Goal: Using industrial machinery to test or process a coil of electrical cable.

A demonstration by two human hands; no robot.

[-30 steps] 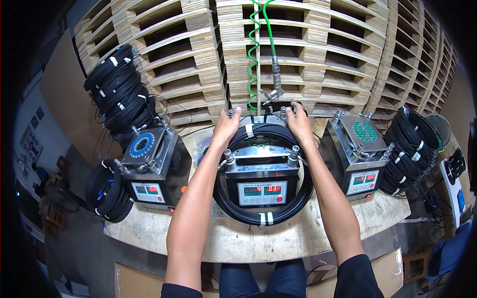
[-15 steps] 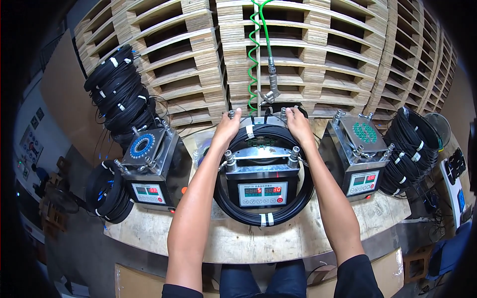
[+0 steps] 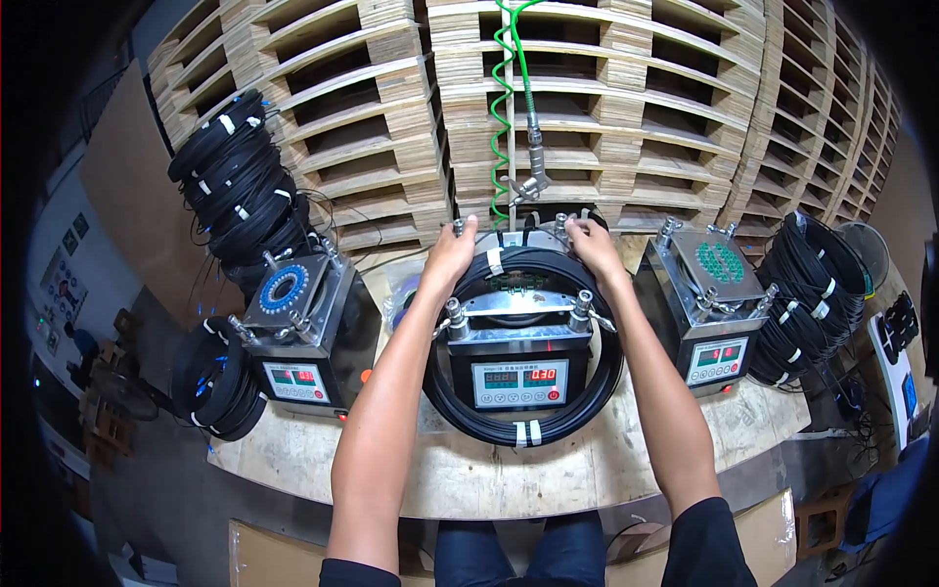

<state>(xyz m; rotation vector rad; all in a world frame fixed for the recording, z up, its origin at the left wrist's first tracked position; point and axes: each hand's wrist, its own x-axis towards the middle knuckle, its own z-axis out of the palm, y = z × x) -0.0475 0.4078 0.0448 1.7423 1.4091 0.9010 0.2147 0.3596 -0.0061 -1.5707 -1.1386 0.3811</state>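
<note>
A black cable coil (image 3: 445, 396), bound with white tape, rests around the middle polishing machine (image 3: 489, 360). This boxy machine has a metal top, metal corner posts and a front panel with red digits. At its far left corner, my left hand (image 3: 454, 252) has its fingers closed around a metal post (image 3: 458, 227). My right hand (image 3: 594, 250) pinches the matching post (image 3: 560, 224) at the far right corner. Green-tipped connectors (image 3: 516, 284) show between my forearms, over the machine's top. Part of the coil's right side is hidden by my right forearm.
Similar machines stand left (image 3: 298, 323) and right (image 3: 719, 303), one with a ring of blue connectors, the other with green ones. Black cable coils are stacked at left (image 3: 240, 186) and right (image 3: 812, 293). A green air hose (image 3: 523, 73) hangs before wooden pallets (image 3: 675, 108).
The red digits on the middle and right machines' displays have changed. My right hand's fingers have shifted slightly at the post; my left hand stays at its post.
</note>
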